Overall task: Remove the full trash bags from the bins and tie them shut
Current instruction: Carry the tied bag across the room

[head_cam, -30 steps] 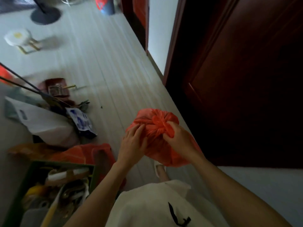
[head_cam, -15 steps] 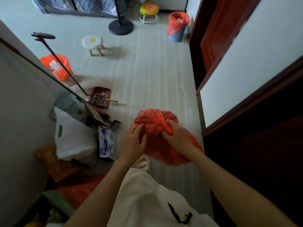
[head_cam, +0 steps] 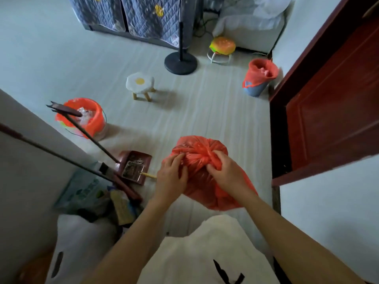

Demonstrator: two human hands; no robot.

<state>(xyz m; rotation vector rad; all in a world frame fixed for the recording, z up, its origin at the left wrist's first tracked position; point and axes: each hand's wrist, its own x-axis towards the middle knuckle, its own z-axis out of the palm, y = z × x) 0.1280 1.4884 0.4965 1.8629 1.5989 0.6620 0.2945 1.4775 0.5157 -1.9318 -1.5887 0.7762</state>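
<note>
**Orange bag held at centre frame, knot under the right hand**

I see a full orange trash bag [head_cam: 202, 171] held off the floor just below centre frame, its bulk hanging down toward the wearer and its gathered neck pointing up and away. The right hand [head_cam: 227, 173] is closed around the twisted neck, so it is the nearer hand to the knot. The left hand [head_cam: 171, 177] presses fingers-curled against the bag's left flank, steadying it. I judge the knot looks cinched, though the folds hide whether it is finished.

Two lined bins remain. An orange bucket [head_cam: 85, 117] at mid left holds pale crumpled waste. A blue bin [head_cam: 259, 78] at upper right, beside the dark red door [head_cam: 332, 111], looks full too. A dustpan [head_cam: 134, 167] lies left of the hands.
</note>
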